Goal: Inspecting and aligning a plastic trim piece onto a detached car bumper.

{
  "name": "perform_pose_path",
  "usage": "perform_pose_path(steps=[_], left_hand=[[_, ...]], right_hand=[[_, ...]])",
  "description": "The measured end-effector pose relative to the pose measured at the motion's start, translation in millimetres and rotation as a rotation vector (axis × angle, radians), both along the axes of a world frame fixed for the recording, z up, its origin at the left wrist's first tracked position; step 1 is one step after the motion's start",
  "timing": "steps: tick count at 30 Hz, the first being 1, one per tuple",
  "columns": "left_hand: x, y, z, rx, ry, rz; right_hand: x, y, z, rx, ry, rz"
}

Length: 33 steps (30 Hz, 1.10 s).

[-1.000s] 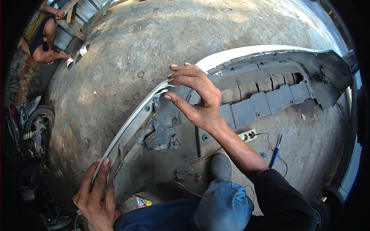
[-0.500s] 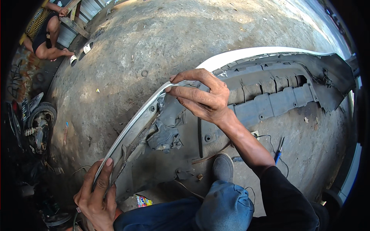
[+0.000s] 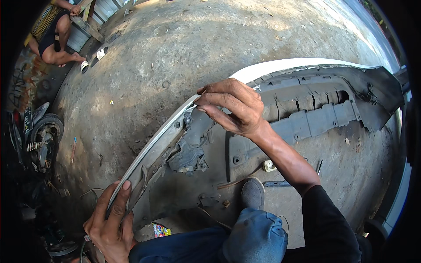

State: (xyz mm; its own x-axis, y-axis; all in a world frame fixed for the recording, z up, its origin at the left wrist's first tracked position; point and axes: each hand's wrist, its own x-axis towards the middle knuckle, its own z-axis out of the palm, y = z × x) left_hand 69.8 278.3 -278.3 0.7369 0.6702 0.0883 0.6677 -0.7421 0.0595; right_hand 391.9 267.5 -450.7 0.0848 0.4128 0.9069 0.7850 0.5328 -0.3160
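Your right hand (image 3: pixel 232 106), thumb off rim second ago, now pinches bumper rim (image 3: pixel 162 132); your left hand (image 3: pixel 109 223) still grips rim between fingers. Bumper (image 3: pixel 302 124) spreads beyond right hand; rim likely steadier, held twice.

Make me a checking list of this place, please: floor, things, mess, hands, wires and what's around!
Surface: stained grey concrete floor
Things handled: bumper, white outside, dark inside
Clutter: colourful wrapper, two slippers
Hands: left hand has fingers either side of the bumper's rim; right hand pinches it farther along
Cables: thin dark cable beside the knee, ends unclear
Surroundings: seated person, motorbike wheel
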Motion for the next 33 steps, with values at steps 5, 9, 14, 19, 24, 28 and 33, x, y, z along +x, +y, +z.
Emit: perform_pose_path(steps=[5,9,14,19,24,28,33], left_hand=[[0.9,0.2,0.5,-0.002,0.023,0.007],[2.1,0.3,2.0,-0.004,0.003,-0.005],[4.9,-5.1,2.5,0.028,0.014,0.02],[6.8,-2.1,11.7,0.014,0.044,-0.041],[8.7,1.9,17.8,0.002,0.098,-0.117],[9.6,2.0,16.6,0.01,0.097,-0.12],[8.2,1.8,18.3,-0.003,0.123,-0.111]], right_hand=[[-2.0,1.4,-1.8,0.001,0.082,0.034],[-5.1,0.6,-5.2,0.001,0.116,0.032],[-13.0,3.1,-9.3,0.002,0.255,0.079],[-22.7,7.7,-14.1,0.031,0.366,0.083],[-35.5,4.9,-12.7,0.101,0.545,0.05],[-58.6,-21.3,0.2,-0.087,0.743,-0.202],[-75.0,-42.3,19.2,-0.669,1.497,0.473]])
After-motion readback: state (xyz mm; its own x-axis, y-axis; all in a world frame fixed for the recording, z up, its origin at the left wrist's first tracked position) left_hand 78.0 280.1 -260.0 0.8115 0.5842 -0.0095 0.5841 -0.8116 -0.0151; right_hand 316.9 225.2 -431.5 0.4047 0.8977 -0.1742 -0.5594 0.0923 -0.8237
